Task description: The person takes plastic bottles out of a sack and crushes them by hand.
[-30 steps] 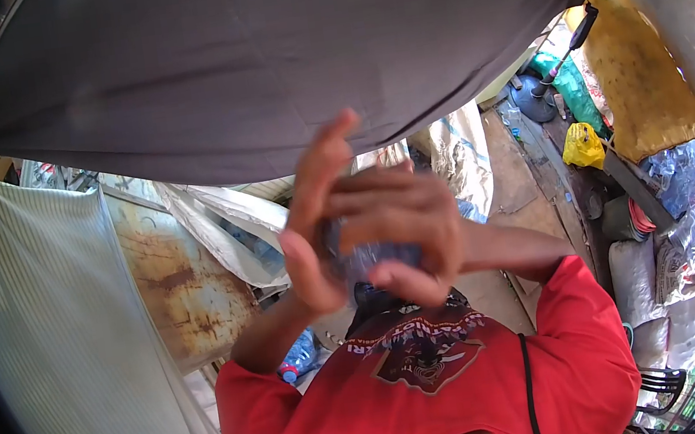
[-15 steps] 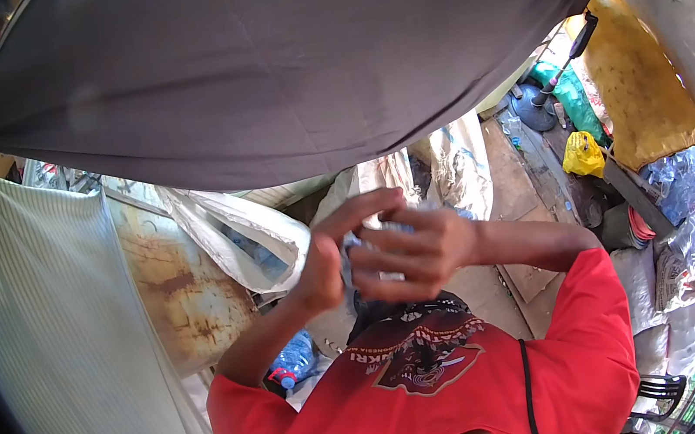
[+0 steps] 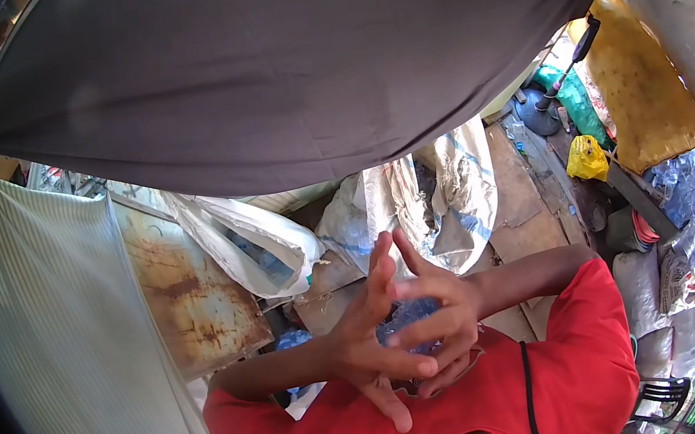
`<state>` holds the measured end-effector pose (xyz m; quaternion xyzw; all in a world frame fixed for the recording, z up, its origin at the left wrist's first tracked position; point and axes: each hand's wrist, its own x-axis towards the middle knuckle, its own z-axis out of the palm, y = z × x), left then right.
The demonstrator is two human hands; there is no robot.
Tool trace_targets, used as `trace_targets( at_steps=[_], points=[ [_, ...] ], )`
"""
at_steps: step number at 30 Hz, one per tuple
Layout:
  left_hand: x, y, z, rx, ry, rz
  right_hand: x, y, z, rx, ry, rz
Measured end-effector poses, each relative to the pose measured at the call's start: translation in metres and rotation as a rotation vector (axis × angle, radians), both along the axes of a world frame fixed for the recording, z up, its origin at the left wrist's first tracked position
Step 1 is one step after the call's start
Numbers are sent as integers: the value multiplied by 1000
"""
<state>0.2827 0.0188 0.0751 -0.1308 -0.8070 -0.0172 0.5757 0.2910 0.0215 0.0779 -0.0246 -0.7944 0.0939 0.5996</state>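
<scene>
White sacks behind, both hands — fingers splayed — holding bluish clear plastic between them

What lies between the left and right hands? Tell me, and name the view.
Clear bluish plastic, partly hidden, lies between the left hand and the right hand, as the head view shows.

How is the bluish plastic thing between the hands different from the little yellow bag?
Colour: the bluish plastic thing looks pale blue, while the yellow bag is bright yellow.
Place: the plastic thing is between the left hand and the right hand; the yellow bag is away from them, near the big orange-brown sack.
View: the hands hide much of the plastic thing, but the yellow bag shows plainly.
Both look like plastic.
</scene>
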Motion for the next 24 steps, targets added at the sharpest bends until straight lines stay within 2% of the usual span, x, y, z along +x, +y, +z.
trace_targets(
  at_steps=[3, 6, 7, 8, 9, 10, 11, 12, 14, 16, 18, 20, 22, 24],
  points=[
    [-1, -7, -1, -74, -44, 39, -4, -2, -5, -83, 34, 49],
    [-16, -16, -8, -237, 87, 175, -7, -10, -14, -165, -16, 79],
    [-25, -13, -7, -264, 196, 320, -8, -10, -12, -203, -9, 75],
    [-37, -6, -6, -264, 387, 579, -8, -10, -10, -242, -1, 72],
    [-63, 6, -5, -188, 690, 1035, -7, -9, -9, -263, -3, 60],
    [-86, 15, -4, -43, 913, 1391, -9, -10, -9, -274, 6, 77],
    [-99, 19, -3, 69, 1036, 1581, -9, -10, -8, -274, 12, 95],
    [-107, 19, -2, 128, 1082, 1667, -11, -11, -8, -275, 14, 122],
    [-109, 15, -3, 120, 1016, 1659, -12, -12, -8, -276, 25, 184],
    [-99, 9, -3, 34, 859, 1507, -13, -14, -8, -277, 26, 256],
    [-80, 0, 0, -72, 664, 1263, -17, -16, -7, -285, 32, 356],
    [-54, -14, 1, -221, 388, 890, -21, -18, -4, -308, 44, 509],
    [-35, -25, 4, -274, 118, 548, -29, -22, -1, -350, 81, 739],
    [-25, -31, 8, -273, 41, 484, -47, -24, 0, -416, 194, 1175]
  ],
)
